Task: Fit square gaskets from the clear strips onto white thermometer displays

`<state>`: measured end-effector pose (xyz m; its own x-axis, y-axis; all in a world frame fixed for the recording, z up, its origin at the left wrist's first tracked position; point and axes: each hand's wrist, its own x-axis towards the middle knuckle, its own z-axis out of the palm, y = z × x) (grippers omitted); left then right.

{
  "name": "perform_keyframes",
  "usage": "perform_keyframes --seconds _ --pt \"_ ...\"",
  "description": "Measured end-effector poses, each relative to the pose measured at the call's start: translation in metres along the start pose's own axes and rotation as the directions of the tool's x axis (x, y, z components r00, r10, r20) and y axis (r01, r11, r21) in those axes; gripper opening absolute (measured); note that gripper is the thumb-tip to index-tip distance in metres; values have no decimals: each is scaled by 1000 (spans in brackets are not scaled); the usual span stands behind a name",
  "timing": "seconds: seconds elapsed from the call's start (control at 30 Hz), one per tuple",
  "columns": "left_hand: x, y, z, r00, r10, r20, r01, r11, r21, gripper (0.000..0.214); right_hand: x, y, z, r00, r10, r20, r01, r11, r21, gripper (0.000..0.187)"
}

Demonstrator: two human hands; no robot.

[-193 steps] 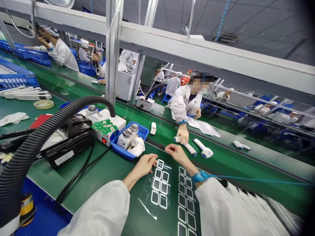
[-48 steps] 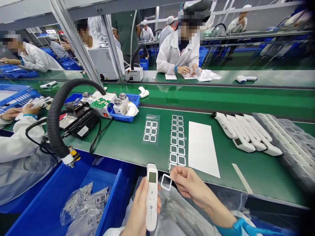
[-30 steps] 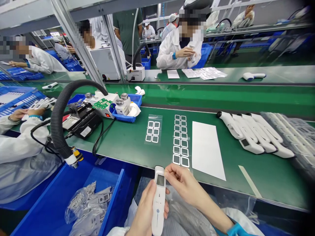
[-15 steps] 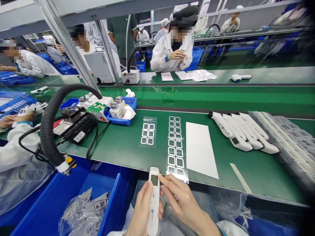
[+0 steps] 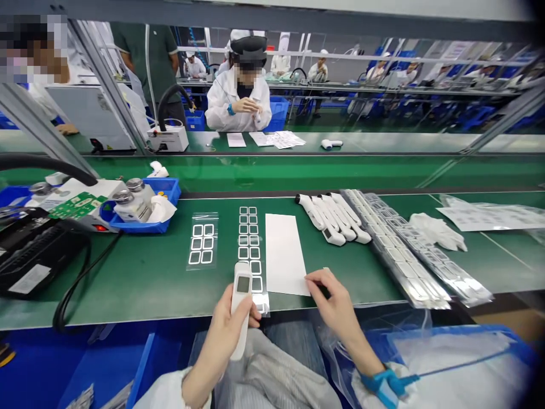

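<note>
White infrared thermometer point(image 5: 240, 301) held upright in the left hand point(image 5: 227, 324), fingers wrapped round its body; its top stands just over a clear film strip of white square frames point(image 5: 251, 255); right hand point(image 5: 336, 301) (fingers narrowly curled, any hold impossible to tell) sits at the corner of a white paper sheet point(image 5: 283, 255) on the green workbench point(image 5: 128, 295).
</note>
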<state>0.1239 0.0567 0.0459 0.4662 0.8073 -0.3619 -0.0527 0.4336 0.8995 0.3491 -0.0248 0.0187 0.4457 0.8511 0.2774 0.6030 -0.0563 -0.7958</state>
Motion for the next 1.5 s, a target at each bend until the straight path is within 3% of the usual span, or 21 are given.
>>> perform_keyframes --seconds 0.1,0.23,0.4,0.73,0.9,1.0,1.1,1.17,1.4,1.5 --pt "28 6 19 996 75 39 -78 994 73 36 10 20 -16 998 40 41 -39 999 -29 16" --pt "57 -1 53 969 201 140 -232 937 259 30 14 23 -16 991 30 130 -17 995 -97 17" --pt "70 -17 77 969 184 164 -233 903 361 26 14 21 -12 987 40 153 -16 987 -158 18" --pt "70 -18 78 980 154 126 -192 903 384 26 17 22 -17 974 69 215 -34 986 -162 14" --pt "68 -17 79 980 163 114 -196 893 406 28 24 18 -13 963 100 251 -19 951 -307 14" --pt "67 -17 79 980 167 110 -198 889 412 28 20 15 -8 971 9 239 79 931 -357 17" --pt "67 -17 79 981 165 101 -193 889 415 29 11 17 -5 965 -127 229 186 948 -259 18" --pt "67 -17 79 981 165 100 -192 892 410 29 6 19 -4 964 -155 218 199 960 -198 18" --pt "68 -17 79 983 154 97 -180 909 375 27 7 17 -2 970 -79 229 114 983 -142 13" --pt "69 -18 80 986 145 88 -166 924 344 28 12 15 -9 983 29 182 -23 999 -32 21"
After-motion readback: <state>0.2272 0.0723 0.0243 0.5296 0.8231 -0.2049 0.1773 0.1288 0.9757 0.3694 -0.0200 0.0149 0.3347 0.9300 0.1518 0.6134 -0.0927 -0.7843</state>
